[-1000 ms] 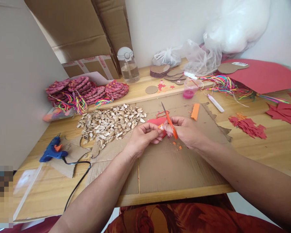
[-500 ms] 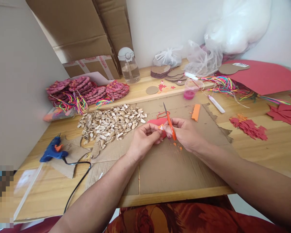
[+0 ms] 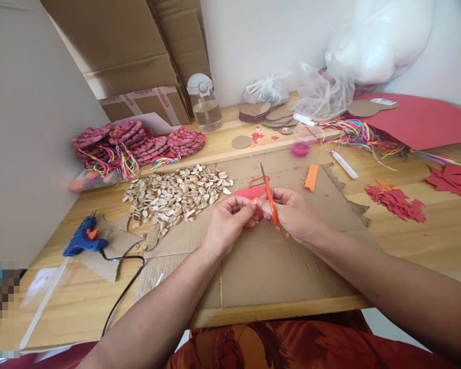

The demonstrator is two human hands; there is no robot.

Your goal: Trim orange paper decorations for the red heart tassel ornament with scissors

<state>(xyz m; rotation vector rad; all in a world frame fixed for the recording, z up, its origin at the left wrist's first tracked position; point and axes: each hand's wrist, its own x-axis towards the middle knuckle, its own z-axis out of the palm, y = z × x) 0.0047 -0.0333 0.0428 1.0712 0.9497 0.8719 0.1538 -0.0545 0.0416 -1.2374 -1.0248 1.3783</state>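
My left hand (image 3: 227,219) is closed, pinching a small orange piece (image 3: 254,200) with a bit of white on it between thumb and forefinger. Orange-handled scissors (image 3: 270,201) rest in my right hand (image 3: 295,214), blades pointing up and away. The right fingertips also meet the orange piece, close against the left ones. Under both hands lies a red sheet (image 3: 249,192) with a red cord loop (image 3: 258,180) at its far side, partly covered by my fingers. Tiny orange scraps (image 3: 287,234) lie just below the scissors' handles.
Peanut shells (image 3: 176,197) are heaped left on the cardboard mat (image 3: 269,266). A blue glue gun (image 3: 82,237) and its cord lie farther left. An orange strip (image 3: 311,178), a cup of pink liquid (image 3: 301,146) and red scraps (image 3: 395,202) sit to the right. A bottle (image 3: 205,110) stands behind.
The fingers have shifted slightly on the orange piece, and less of its white star shape shows now. The scissors stay in my right hand, tilted a little more upright.
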